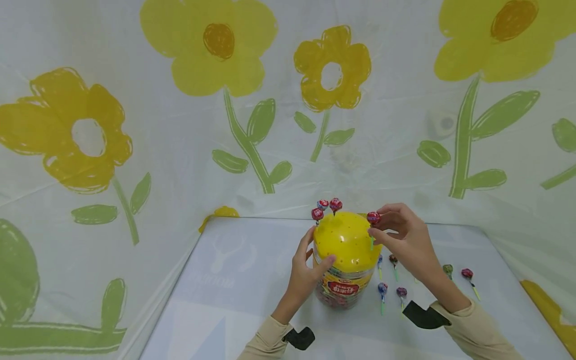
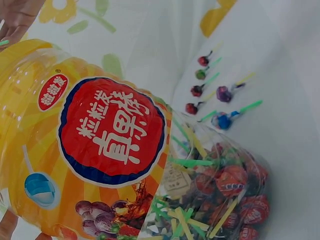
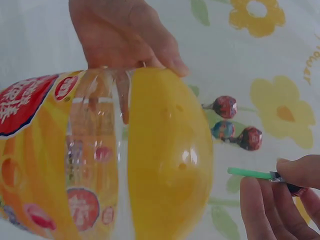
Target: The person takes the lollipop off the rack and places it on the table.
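Note:
A clear plastic jar (image 1: 340,295) of wrapped lollipops stands upright on the table, under a domed yellow lid (image 1: 347,239) dotted with small holes. My left hand (image 1: 307,272) grips the jar's left side at the lid, thumb on the front. In the lid's far left part stand three lollipops (image 3: 250,138), heads up. My right hand (image 1: 410,244) pinches another lollipop (image 1: 373,218) by its wrapped head over the lid's right side. Its green stick (image 3: 249,173) points at the lid with a small gap in the right wrist view.
Several loose lollipops (image 1: 382,288) lie on the white table (image 1: 216,305) to the right of the jar, some partly behind my right arm. A flower-printed curtain (image 1: 387,165) hangs behind the table's far edge and along its sides.

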The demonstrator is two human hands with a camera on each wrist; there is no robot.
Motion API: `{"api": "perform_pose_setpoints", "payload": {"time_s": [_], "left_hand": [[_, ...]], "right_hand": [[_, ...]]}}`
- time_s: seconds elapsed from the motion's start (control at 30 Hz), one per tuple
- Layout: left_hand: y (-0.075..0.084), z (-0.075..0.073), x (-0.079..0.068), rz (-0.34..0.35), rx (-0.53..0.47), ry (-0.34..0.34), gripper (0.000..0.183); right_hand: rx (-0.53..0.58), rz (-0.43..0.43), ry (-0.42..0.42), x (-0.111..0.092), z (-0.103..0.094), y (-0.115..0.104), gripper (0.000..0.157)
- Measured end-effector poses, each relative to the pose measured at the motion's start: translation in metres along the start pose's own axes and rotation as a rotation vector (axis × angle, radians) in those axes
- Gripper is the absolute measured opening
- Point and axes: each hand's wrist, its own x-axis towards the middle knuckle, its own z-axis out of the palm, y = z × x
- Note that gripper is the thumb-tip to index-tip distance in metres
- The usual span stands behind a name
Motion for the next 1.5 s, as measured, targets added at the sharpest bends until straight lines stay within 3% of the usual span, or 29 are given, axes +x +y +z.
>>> {"api": "perform_pose_setpoints", "payload": {"time_s": [0.43,0.6,0.83,0.97,1.23,1.5], "left_hand": [[-0.005,0.0,0.0,0.016,-0.001,0.006,0.066],[-0.024,0.003,0.002,0.012,0.001,0.012,0.068],[-0.038,0.005,0.003,0.027,0.012,0.023,0.066],[-0.033,0.005,0.003,0.014,0.014,0.017,0.066],[-0.002,0.001,0.0,0.015,-0.011,-0.001,0.066],[-0.003,0.001,0.0,0.014,-0.003,0.0,0.066]], "right_hand": [[-0.003,0.029,0.019,-0.018,-0.019,0.009,0.039],[-0.047,0.078,0.032,-0.025,-0.02,0.006,0.037],[-0.08,0.156,0.046,-0.04,-0.028,0.035,0.038],[-0.123,0.22,0.061,-0.05,-0.033,0.048,0.037],[-0.142,0.3,0.054,-0.068,-0.043,0.066,0.038],[-0.168,0.4,0.056,-0.081,-0.047,0.085,0.042]]}}
